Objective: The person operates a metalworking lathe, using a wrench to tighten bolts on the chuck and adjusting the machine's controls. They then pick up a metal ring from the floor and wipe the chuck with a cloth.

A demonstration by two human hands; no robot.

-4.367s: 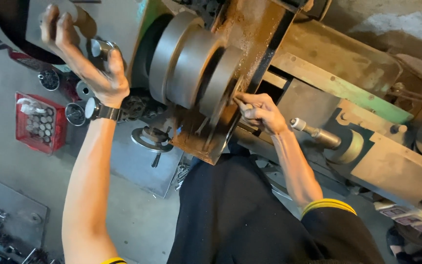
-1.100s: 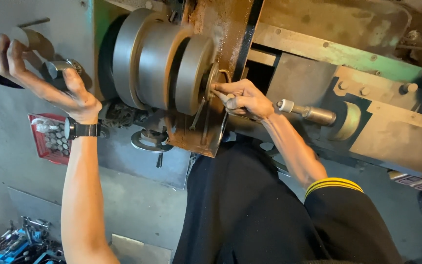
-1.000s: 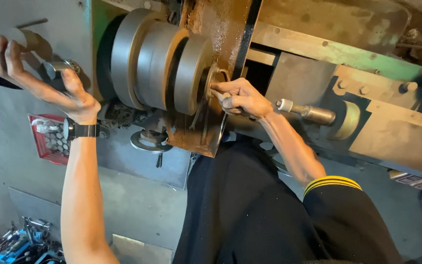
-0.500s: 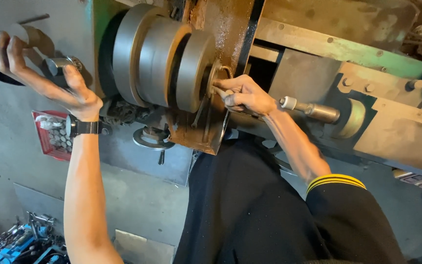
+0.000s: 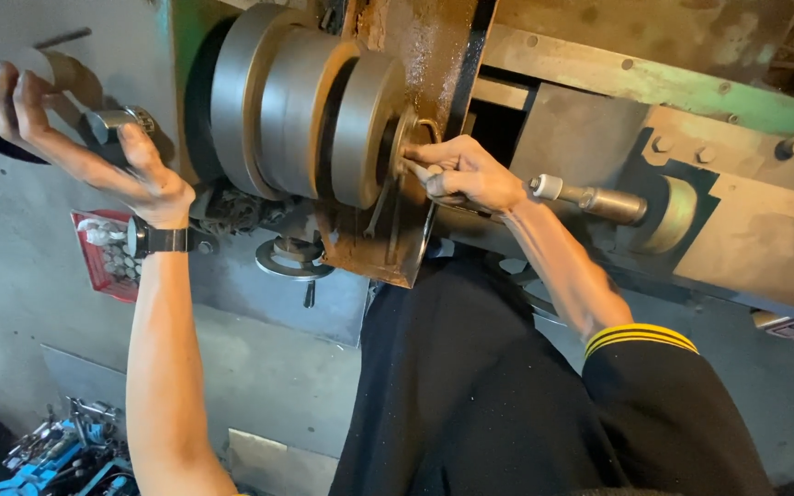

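Head view, machine: we're looking down on a lathe, green and grey paint, rust-brown staining across the plate beside the spindle.
Chuck: the big grey chuck sits near the top edge of the machine, built up in stepped rings, a brass-coloured ring at its right face.
Right hand: the right hand is in tight at that ring, fingers curled and pinched together on a small metal piece right against the chuck's right face; what exactly the piece is, cannot tell.
Left hand: the left hand is up at the headstock, left edge of the machine, fingers spread wide, palm pressed over a grey lever knob; it rests on the knob rather than clamps it.
Wrist: a black wristwatch on the left wrist.
Hands together or apart: well apart, the chuck between them.
Right of the hand: a metal handle with a pale tip pokes out just beside the right wrist.
Below the chuck: a round handwheel low on the machine front.
Floor, left: a red crate of small metal parts behind the left wrist; blue tools in the bottom left corner.
Clothing: black garment, yellow stripes at the sleeve.
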